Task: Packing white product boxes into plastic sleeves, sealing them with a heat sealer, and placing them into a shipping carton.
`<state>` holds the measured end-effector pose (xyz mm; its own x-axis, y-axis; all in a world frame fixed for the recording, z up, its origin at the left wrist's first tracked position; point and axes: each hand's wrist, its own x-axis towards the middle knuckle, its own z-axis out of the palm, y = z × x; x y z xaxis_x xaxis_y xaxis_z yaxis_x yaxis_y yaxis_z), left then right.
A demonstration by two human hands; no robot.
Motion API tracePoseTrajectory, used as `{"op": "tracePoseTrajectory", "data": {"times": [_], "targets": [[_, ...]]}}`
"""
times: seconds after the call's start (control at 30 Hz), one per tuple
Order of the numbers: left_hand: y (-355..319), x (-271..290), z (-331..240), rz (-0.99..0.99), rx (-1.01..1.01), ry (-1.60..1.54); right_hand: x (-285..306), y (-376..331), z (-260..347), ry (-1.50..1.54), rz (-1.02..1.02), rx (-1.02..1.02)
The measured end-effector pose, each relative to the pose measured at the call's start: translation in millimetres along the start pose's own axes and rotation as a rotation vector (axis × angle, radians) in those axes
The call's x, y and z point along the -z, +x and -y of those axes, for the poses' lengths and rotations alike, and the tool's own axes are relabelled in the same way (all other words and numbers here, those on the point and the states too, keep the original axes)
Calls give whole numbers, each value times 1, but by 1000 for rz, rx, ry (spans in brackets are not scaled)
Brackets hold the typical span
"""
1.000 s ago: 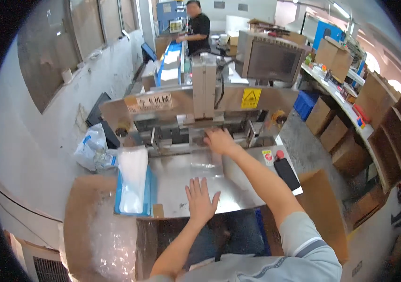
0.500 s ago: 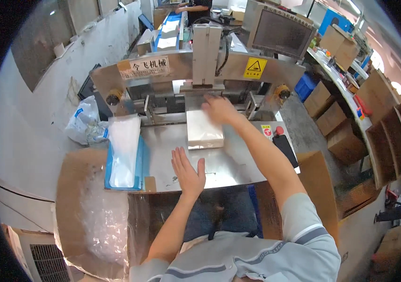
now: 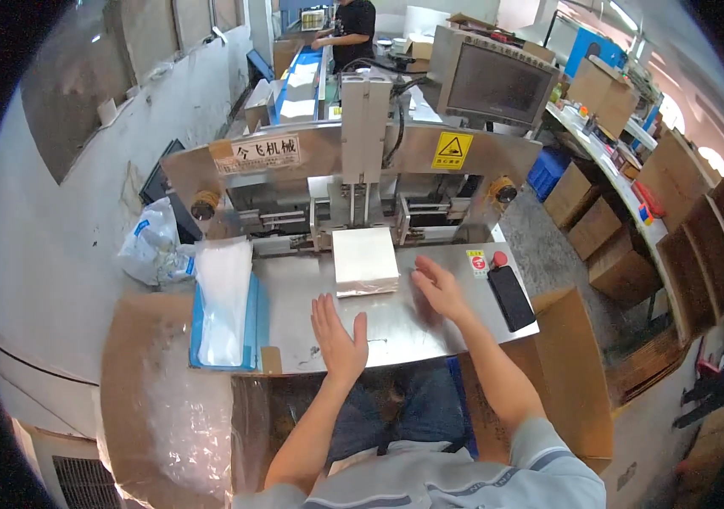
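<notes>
A white, square block of stacked sheets [image 3: 365, 259], its front side shiny like transparent film, lies on the metal worktable [image 3: 294, 318] against the machine's clamps. My left hand [image 3: 341, 341] is held open in front of its near left corner, fingers stretched out and touching nothing. To the right of the block is my right hand [image 3: 440, 288], apart from it, with fingers extended and nothing in them. A blue box [image 3: 256, 314] at the table's left holds a pile of flat transparent bags [image 3: 224, 293].
Behind the block stands a metal machine [image 3: 328, 153] with an upright column. A black phone [image 3: 510, 299] and a red button [image 3: 499, 259] are at the table's right. Cardboard boxes flank my legs, the left one [image 3: 120, 373] lined with plastic. Another person [image 3: 353, 34] works beyond.
My right hand has come off the block's far right side, moving toward me and right. The machine's clamps have drawn in behind the block. My left hand stays nearly still.
</notes>
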<state>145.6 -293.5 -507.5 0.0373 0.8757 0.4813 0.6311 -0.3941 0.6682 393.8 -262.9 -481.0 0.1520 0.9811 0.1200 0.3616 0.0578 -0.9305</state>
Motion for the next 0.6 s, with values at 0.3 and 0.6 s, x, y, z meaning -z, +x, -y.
{"op": "tracePoseTrajectory", "data": {"times": [0.3, 0.6], "targets": [[72, -10, 10, 2, 271, -315, -24, 20, 22, -152, 25, -34], [99, -30, 12, 167, 434, -595, -54, 47, 12, 30, 95, -5]]}}
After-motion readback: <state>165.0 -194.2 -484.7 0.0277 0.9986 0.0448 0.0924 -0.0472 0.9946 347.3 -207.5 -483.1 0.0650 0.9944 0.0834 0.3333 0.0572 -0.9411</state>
